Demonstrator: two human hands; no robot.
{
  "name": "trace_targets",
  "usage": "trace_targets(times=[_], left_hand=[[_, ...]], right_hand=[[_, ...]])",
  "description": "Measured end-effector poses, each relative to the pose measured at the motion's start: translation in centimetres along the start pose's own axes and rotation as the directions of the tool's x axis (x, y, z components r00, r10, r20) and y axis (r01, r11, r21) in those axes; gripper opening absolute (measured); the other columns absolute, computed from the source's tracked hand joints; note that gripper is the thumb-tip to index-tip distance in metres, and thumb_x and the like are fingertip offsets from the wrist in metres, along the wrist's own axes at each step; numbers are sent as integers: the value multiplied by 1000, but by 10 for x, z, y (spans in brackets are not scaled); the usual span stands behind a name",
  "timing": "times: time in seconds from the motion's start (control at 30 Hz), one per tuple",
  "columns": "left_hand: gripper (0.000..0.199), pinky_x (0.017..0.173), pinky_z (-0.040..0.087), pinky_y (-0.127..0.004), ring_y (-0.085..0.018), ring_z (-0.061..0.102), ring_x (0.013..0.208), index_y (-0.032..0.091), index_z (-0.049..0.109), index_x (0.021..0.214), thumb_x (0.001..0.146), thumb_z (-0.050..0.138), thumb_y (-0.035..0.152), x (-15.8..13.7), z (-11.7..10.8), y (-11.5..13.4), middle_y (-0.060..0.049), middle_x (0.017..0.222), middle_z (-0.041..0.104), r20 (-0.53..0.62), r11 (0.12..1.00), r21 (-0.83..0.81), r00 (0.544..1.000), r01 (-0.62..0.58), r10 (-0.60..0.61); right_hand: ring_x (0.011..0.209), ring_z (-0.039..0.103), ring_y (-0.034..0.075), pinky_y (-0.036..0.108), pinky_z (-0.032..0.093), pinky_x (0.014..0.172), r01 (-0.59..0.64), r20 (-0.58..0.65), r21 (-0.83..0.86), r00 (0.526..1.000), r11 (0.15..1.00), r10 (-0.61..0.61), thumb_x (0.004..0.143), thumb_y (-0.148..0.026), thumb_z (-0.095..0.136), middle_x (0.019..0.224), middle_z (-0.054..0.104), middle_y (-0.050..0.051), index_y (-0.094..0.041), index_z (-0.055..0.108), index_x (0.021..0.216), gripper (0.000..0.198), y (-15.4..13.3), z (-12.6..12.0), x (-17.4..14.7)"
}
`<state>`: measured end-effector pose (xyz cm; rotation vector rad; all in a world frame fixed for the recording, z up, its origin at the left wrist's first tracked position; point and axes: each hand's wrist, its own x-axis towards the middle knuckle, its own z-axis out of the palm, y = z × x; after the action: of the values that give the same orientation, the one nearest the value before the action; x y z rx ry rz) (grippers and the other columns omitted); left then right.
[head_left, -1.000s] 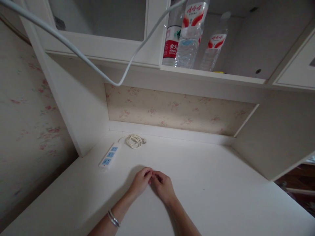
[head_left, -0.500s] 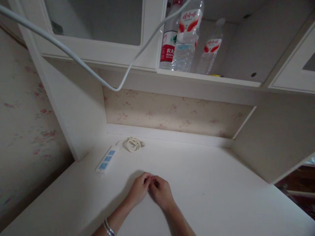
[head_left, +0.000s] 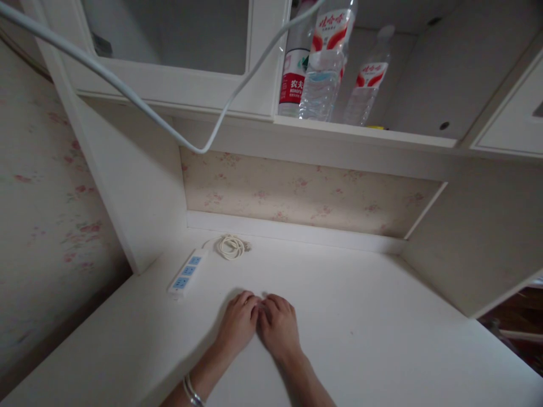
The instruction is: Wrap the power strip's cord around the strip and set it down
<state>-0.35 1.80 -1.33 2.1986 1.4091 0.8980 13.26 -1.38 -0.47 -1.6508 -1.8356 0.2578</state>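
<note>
My left hand (head_left: 240,317) and my right hand (head_left: 279,323) meet at the fingertips low over the white desk (head_left: 360,294). Both have their fingers curled and closed. Something small and pale may sit between the fingertips, but it is too small and too covered to name. On the left wrist are thin silver bangles (head_left: 193,390). Beyond my left hand lies a white power strip (head_left: 188,272) with blue socket faces, and its coiled cable (head_left: 231,247) rests by the back edge.
A thick white cable (head_left: 144,107) hangs across the upper left, close to the camera. Overhead, a shelf (head_left: 369,133) holds a red-labelled bottle (head_left: 292,82) and clear water bottles (head_left: 321,85). Side panels (head_left: 139,186) bound the desk, with floral wallpaper (head_left: 305,192) behind.
The fingers of both hands have shifted from a pinch with raised knuckles to a flatter curl, backs turned up more. The hands stay together; the view has shifted slightly.
</note>
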Motion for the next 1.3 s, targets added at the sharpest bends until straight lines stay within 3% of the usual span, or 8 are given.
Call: trace_targets(times=[0.1, 0.2, 0.37, 0.6, 1.3], left_hand=[[36, 109, 20, -51, -29, 42, 127, 27, 61, 119, 87, 46, 26, -6, -1, -7, -11, 132, 54, -58, 977, 212, 998, 6, 6], [39, 111, 6, -58, -33, 33, 134, 29, 58, 124, 88, 46, 36, -9, 1, -16, -11, 141, 46, -76, 951, 306, 997, 31, -8], [41, 109, 13, -58, -33, 37, 131, 28, 56, 127, 90, 44, 38, -9, 3, -18, -12, 139, 48, -32, 935, 353, 999, 22, -11], [39, 108, 21, -56, -28, 39, 129, 27, 56, 126, 93, 38, 39, -11, 0, -8, -7, 139, 50, -53, 882, 469, 999, 30, -6], [39, 107, 25, -54, -28, 40, 129, 28, 56, 126, 93, 38, 40, -11, -1, -9, -7, 138, 50, -46, 858, 514, 999, 16, 9]], right_hand=[[131, 35, 35, 58, 9, 108, -41, -10, -232, 999, 972, 40, 87, -44, 49, 139, 47, 14, -24, 59, 124, 43, 6, 4, -1], [135, 29, 38, 62, 4, 106, -63, 51, -300, 995, 952, 81, 87, -58, 41, 145, 39, 16, -25, 50, 135, 59, 15, 5, -1], [137, 27, 35, 60, 5, 107, -49, 108, -343, 990, 938, 91, 90, -60, 32, 147, 36, 14, -25, 47, 137, 61, 19, 1, 0], [138, 24, 31, 57, 7, 109, -70, 151, -409, 978, 910, 143, 91, -61, 25, 149, 33, 11, -28, 44, 138, 61, 13, -4, 0], [139, 24, 30, 56, 7, 109, -72, 160, -410, 976, 909, 149, 91, -60, 26, 149, 33, 9, -29, 45, 138, 59, 15, -3, 0]])
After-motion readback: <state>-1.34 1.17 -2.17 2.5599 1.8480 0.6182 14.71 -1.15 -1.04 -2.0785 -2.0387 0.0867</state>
